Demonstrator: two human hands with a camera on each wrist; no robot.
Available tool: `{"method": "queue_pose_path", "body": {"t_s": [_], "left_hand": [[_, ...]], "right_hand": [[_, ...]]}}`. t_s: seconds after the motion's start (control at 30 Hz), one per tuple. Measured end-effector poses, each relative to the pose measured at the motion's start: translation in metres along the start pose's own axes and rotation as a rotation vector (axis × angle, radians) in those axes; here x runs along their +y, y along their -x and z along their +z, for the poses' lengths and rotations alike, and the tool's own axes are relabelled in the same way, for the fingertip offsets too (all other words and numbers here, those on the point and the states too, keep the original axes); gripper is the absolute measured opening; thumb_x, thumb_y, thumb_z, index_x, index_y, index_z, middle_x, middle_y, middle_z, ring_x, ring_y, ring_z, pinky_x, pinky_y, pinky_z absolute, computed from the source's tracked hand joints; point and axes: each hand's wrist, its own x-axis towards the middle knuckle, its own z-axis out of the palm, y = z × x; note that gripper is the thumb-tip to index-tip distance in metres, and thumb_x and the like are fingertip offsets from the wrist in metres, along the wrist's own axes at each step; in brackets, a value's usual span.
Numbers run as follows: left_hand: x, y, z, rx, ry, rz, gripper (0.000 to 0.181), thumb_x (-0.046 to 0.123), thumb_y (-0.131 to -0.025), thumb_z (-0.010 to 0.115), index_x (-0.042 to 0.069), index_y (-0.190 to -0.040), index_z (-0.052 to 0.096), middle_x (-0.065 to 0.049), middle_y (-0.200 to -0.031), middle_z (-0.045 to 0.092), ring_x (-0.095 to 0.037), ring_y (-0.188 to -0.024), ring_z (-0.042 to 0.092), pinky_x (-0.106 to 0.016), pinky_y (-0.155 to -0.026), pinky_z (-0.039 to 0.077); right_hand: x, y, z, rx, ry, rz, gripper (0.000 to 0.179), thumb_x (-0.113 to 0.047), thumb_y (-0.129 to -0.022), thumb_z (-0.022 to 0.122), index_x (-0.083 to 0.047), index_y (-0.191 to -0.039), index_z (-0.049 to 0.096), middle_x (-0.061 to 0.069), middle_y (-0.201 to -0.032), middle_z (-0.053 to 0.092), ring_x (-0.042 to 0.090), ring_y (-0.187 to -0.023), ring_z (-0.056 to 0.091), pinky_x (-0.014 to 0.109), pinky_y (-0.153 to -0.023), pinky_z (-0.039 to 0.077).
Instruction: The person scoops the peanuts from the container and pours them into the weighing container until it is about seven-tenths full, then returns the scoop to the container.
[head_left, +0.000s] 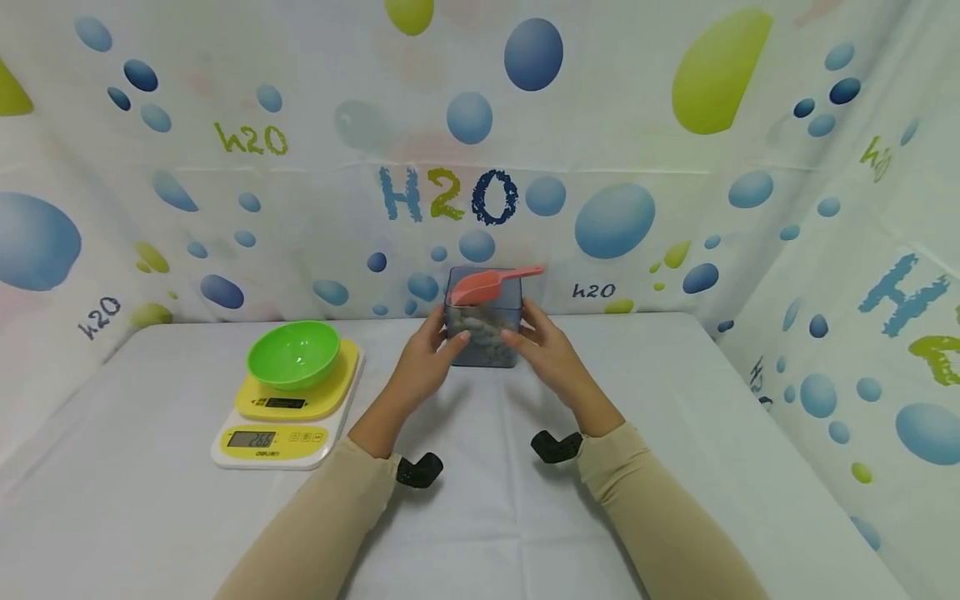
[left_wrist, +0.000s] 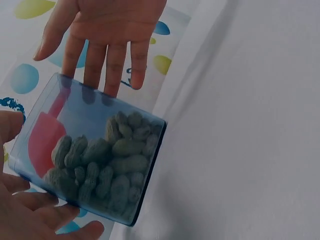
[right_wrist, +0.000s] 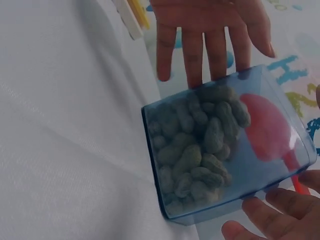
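Observation:
A clear bluish plastic box (head_left: 483, 357) stands near the back of the table, partly filled with peanuts in their shells (left_wrist: 102, 167). Inside it leans a pinkish-red scoop (head_left: 480, 287), its handle reaching past the rim on the right. My left hand (head_left: 420, 357) is at the box's left side, its extended fingers touching the wall. On the opposite side, my right hand (head_left: 552, 350) touches the box with straight fingers, seen well in the left wrist view. Both thumbs point toward the front face. Whether the box's base touches the table cannot be told.
To the left is a yellow and white kitchen scale (head_left: 341, 387) with a lit display. A green bowl (head_left: 294, 354) sits on its platform. Behind the white-covered table (head_left: 480, 517) hangs a curtain (head_left: 315, 75) printed with blue and green drops.

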Motion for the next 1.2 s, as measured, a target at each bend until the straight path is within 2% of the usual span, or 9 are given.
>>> {"method": "queue_pose_path", "body": {"t_s": [0.13, 0.37, 0.53, 0.7, 0.9, 1.07, 1.13, 1.2], "left_hand": [[0.003, 0.001, 0.001, 0.046, -0.034, -0.006, 0.072, 0.042, -0.099, 0.056, 0.018, -0.158, 0.022, -0.010, -0.158, 0.034, -0.033, -0.140, 0.043, -0.049, -0.107, 0.044], [0.006, 0.011, -0.008, 0.113, -0.089, -0.059, 0.059, 0.046, -0.097, 0.059, 0.017, -0.146, 0.042, -0.010, -0.139, 0.055, -0.028, -0.121, 0.061, -0.046, -0.094, 0.055], [0.013, 0.019, -0.016, 0.111, -0.170, -0.069, 0.054, 0.054, -0.095, 0.057, 0.018, -0.134, 0.051, -0.008, -0.124, 0.062, -0.027, -0.109, 0.063, -0.044, -0.086, 0.056], [0.023, 0.029, -0.021, 0.081, -0.215, -0.116, 0.050, 0.057, -0.091, 0.060, 0.018, -0.122, 0.055, -0.007, -0.114, 0.064, -0.024, -0.096, 0.062, -0.037, -0.076, 0.055], [0.033, 0.039, -0.027, 0.019, -0.231, -0.169, 0.045, 0.053, -0.090, 0.061, 0.018, -0.118, 0.055, -0.006, -0.111, 0.064, -0.023, -0.093, 0.062, -0.034, -0.074, 0.056], [0.038, 0.040, -0.029, -0.011, -0.223, -0.179, 0.044, 0.054, -0.093, 0.057, 0.017, -0.118, 0.055, -0.006, -0.110, 0.065, -0.021, -0.093, 0.067, -0.034, -0.074, 0.055], [0.038, 0.040, -0.027, 0.003, -0.228, -0.169, 0.045, 0.054, -0.094, 0.055, 0.016, -0.119, 0.056, -0.006, -0.112, 0.065, -0.022, -0.096, 0.067, -0.036, -0.077, 0.055], [0.036, 0.039, -0.024, 0.027, -0.246, -0.138, 0.048, 0.054, -0.095, 0.054, 0.016, -0.124, 0.055, -0.007, -0.118, 0.065, -0.024, -0.105, 0.066, -0.041, -0.083, 0.056]], "right_hand": [[-0.003, 0.000, 0.000, 0.061, 0.039, 0.014, 0.077, -0.041, -0.094, 0.065, -0.019, -0.157, 0.026, 0.011, -0.155, 0.040, 0.031, -0.136, 0.048, 0.050, -0.105, 0.046], [-0.013, 0.002, -0.006, 0.129, 0.212, 0.034, 0.061, -0.041, -0.089, 0.071, -0.017, -0.142, 0.051, 0.010, -0.130, 0.062, 0.029, -0.111, 0.065, 0.044, -0.089, 0.056], [-0.030, 0.011, -0.014, 0.051, 0.245, 0.111, 0.051, -0.039, -0.086, 0.074, -0.015, -0.127, 0.055, 0.007, -0.117, 0.064, 0.027, -0.096, 0.067, 0.041, -0.079, 0.059], [-0.045, 0.020, -0.024, -0.068, 0.304, 0.135, 0.052, -0.038, -0.084, 0.076, -0.009, -0.123, 0.055, 0.009, -0.115, 0.063, 0.025, -0.098, 0.064, 0.041, -0.083, 0.057], [-0.057, 0.028, -0.029, -0.138, 0.413, 0.137, 0.058, -0.043, -0.083, 0.077, -0.007, -0.122, 0.056, 0.008, -0.113, 0.065, 0.025, -0.104, 0.060, 0.042, -0.088, 0.052], [-0.063, 0.033, -0.033, -0.157, 0.504, 0.136, 0.064, -0.052, -0.086, 0.070, -0.009, -0.131, 0.056, 0.008, -0.118, 0.066, 0.024, -0.105, 0.064, 0.044, -0.089, 0.053], [-0.065, 0.036, -0.037, -0.134, 0.567, 0.136, 0.066, -0.059, -0.088, 0.064, -0.012, -0.134, 0.055, 0.007, -0.117, 0.067, 0.021, -0.094, 0.068, 0.042, -0.082, 0.054], [-0.067, 0.040, -0.041, -0.058, 0.644, 0.101, 0.065, -0.063, -0.090, 0.058, -0.015, -0.133, 0.058, 0.006, -0.109, 0.069, 0.017, -0.079, 0.068, 0.037, -0.072, 0.053]]}}
